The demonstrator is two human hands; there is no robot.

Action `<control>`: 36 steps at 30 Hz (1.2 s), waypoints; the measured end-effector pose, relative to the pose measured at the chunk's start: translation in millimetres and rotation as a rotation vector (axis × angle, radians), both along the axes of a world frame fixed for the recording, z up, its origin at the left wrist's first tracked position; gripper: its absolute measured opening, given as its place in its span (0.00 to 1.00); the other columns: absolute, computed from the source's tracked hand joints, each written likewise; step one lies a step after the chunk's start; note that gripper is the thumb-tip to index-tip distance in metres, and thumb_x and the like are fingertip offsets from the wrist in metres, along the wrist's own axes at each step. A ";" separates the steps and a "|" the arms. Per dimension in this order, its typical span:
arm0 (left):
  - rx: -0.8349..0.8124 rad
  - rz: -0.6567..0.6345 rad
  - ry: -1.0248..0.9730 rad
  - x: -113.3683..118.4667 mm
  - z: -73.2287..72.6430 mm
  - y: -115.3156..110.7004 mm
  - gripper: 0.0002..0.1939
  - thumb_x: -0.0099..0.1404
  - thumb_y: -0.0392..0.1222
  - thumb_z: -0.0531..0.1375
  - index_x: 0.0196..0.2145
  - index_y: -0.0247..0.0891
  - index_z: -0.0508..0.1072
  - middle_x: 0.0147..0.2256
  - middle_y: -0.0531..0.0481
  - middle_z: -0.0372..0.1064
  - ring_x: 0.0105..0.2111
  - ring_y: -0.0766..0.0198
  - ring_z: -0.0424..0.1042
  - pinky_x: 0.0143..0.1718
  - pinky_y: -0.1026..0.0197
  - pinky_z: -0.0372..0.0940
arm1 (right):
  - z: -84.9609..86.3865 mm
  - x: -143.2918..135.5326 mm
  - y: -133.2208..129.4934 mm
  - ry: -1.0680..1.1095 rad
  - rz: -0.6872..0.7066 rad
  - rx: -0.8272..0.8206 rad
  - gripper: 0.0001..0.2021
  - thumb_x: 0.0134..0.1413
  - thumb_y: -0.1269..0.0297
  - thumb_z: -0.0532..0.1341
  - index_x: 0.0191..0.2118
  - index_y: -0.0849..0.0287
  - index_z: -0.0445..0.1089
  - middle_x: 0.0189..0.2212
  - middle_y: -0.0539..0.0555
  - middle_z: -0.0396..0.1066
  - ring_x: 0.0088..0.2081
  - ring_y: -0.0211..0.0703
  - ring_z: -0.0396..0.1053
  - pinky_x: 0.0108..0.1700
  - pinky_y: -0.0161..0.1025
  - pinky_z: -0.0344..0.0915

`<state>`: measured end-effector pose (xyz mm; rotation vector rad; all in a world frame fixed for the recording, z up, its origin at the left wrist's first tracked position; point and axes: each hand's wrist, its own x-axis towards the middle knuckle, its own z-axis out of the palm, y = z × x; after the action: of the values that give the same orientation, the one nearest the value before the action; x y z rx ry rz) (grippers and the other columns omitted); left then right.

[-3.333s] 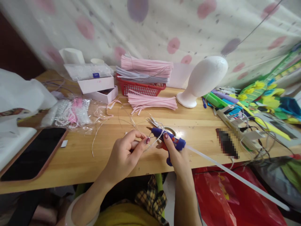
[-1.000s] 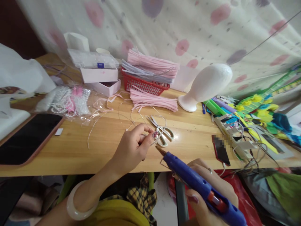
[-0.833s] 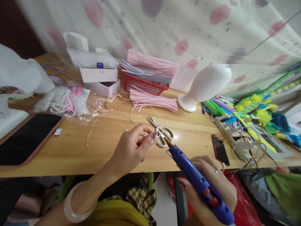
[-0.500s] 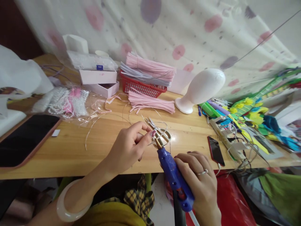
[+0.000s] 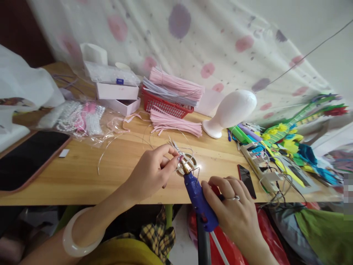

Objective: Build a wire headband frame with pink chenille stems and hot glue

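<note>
My right hand [image 5: 230, 200] is wrapped around a blue hot glue gun [image 5: 198, 200], whose metal nozzle points up and left toward my left fingertips. With thumb and index finger, my left hand [image 5: 157, 165] pinches a thin pale wire close to the nozzle tip; its end is hidden by the fingers. Just beyond and beneath the fingertips, a pair of scissors [image 5: 190, 159] with gold handles lies on the table, blades pointing away. A long thin wire [image 5: 106, 146] curves over the wood to the left of the scissors.
Pink fuzzy stems [image 5: 176, 123] lie before a red basket [image 5: 168, 106] of more stems. A white foam head [image 5: 234, 108] stands right of them. Bagged pearl beads [image 5: 79, 117] and a large dark tablet [image 5: 33, 158] are left; a phone [image 5: 246, 180] and power strip [image 5: 259, 165] are right.
The glue gun's rear and my right hand have shifted slightly, with the nozzle still at my left fingertips. My left hand keeps its pinch. The camera view has tilted a little.
</note>
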<state>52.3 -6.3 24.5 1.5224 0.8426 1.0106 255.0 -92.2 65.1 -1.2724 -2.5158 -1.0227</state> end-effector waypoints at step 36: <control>-0.025 -0.033 0.089 -13.2 -5.4 -3.3 0.10 0.68 0.48 0.57 0.33 0.39 0.66 0.13 0.63 0.57 0.12 0.73 0.57 0.15 0.71 0.51 | -36.2 -14.9 -14.8 1.387 0.036 -0.570 0.29 0.58 0.35 0.53 0.24 0.57 0.70 0.23 0.53 0.68 0.26 0.44 0.67 0.26 0.40 0.61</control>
<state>39.1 -9.6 19.1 1.5644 0.8864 0.9112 240.1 -107.1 28.9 -1.2922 -1.6195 0.5758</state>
